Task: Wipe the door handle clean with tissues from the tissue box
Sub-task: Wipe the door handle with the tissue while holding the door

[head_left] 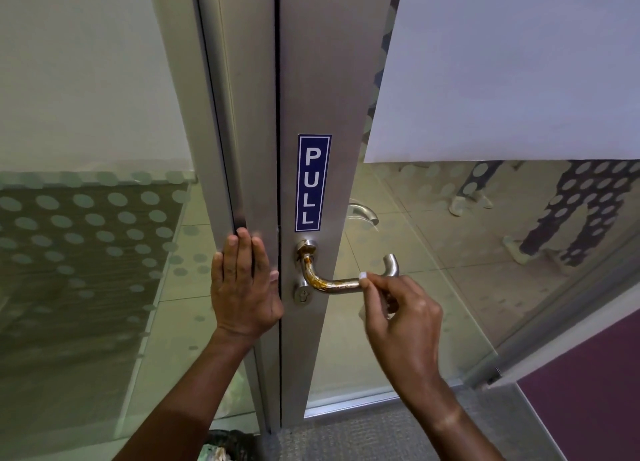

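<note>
The bent silver metal door handle (341, 280) sticks out from the brushed aluminium door frame (329, 97), just below the blue vertical PULL sticker (312, 183). Left of the handle, the left hand (244, 287) lies flat on the frame's edge. At the handle's right end is the right hand (403, 317), its fingers (375, 280) curled round the bar, with the dotted glass door panel (485, 235) behind.

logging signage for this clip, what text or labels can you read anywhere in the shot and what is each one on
"PULL" in white capitals stacked top to bottom, on the narrow blue rectangular sticker, stuck to the brushed silver metal door stile just above the stained curved steel lever handle.
Nothing else is legible: the white paper sheet on the glass shows no writing, and the lock cylinder bears no readable marking.
</note>
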A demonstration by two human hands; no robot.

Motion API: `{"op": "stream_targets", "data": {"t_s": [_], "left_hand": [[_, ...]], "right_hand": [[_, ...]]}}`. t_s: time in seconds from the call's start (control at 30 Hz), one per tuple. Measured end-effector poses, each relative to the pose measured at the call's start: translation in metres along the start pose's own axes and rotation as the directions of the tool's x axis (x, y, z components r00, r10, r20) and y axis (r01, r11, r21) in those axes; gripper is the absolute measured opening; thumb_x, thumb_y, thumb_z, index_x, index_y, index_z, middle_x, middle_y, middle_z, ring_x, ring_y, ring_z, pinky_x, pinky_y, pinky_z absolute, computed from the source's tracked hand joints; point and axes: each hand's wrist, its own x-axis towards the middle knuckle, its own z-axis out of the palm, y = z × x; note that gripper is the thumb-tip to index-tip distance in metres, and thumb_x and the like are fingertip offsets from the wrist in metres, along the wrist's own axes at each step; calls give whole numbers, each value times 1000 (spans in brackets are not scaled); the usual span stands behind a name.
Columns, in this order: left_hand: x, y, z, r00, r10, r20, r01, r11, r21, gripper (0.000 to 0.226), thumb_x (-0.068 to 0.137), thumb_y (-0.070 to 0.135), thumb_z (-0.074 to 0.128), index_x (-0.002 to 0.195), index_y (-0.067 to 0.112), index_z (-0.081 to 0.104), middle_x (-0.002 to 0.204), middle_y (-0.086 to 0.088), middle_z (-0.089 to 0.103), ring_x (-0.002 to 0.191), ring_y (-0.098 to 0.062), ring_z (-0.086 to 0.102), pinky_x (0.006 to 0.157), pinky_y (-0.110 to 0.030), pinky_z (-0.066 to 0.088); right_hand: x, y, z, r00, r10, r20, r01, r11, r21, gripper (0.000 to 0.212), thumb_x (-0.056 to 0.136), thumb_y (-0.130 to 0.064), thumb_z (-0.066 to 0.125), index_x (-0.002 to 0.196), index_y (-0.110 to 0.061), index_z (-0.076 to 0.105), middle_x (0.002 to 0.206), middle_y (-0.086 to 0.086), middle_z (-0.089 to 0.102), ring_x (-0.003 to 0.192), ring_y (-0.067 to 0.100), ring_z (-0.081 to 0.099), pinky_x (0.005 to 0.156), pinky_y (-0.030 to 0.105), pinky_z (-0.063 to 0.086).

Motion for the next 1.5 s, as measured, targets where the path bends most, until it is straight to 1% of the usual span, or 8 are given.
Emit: {"op": "stream_targets", "data": {"t_s": [0.07,0.2,0.5,0.77,1.0,1.2,1.37,1.5], "left_hand": [[1,1,0,1000,2,-1,-2,1000,2,71,99,30,27,156,8,-10,165,-9,-15,153,-23,-10,124,-39,-5],[1,1,-1,1000,6,-1,-6,1000,5,75,96,28,31,156,8,-10,165,-9,-15,153,-23,-10,124,-39,-5],[0,0,0,1000,7,2,-7,1000,12,82,92,27,38,156,8,-9,165,-9,-14,153,-23,-10,124,-39,-5],[2,1,1,1000,-1,-1,1,1000,11,83,92,27,39,156,8,-9,165,-9,-14,153,-22,-10,124,-38,-6],[0,1,1,1000,6,0,-6,999,39,81,93,28,38,157,7,-8,165,-10,-13,153,-23,-9,124,-39,-5],[0,1,1,1000,2,-9,-2,999,32,78,95,29,35,157,7,-7,166,-10,-12,153,-23,-8,124,-39,-5],[0,2,1,1000,-2,-10,2,1000,21,80,93,28,37,157,7,-6,166,-11,-12,154,-23,-8,124,-39,-4],[0,1,1,1000,-6,-8,6,999,32,76,96,29,34,157,7,-6,166,-11,-12,153,-23,-8,124,-39,-4]], "right_hand": [[6,9,-8,998,27,-61,-29,999,-34,8,85,-13,72,91,-14,76,68,-1,65,58,7,57,54,22,46],[7,10,-10,991,72,-115,-76,997,-23,5,84,-11,72,87,-13,76,65,-1,64,55,9,56,53,19,43],[-13,-25,23,999,-48,-5,48,996,76,9,84,-6,71,90,-11,74,71,-3,67,60,4,58,54,18,48],[-7,3,-2,991,97,-90,-91,993,71,11,85,-7,71,92,-15,75,75,-4,65,66,3,62,55,12,49],[-19,-30,25,999,23,-28,-19,991,136,6,83,-7,72,87,-10,76,72,-3,67,64,-1,62,57,7,49],[-19,-39,36,1000,-11,7,9,986,167,6,82,-8,74,84,-14,74,70,-4,67,63,2,62,55,17,53],[-8,-50,26,961,248,122,-276,858,432,7,83,-17,74,82,-23,75,70,-11,73,65,2,68,59,12,50],[13,-38,-7,947,253,198,-318,832,455,10,87,-22,69,95,-26,73,85,-8,73,73,2,68,61,18,54]]}}
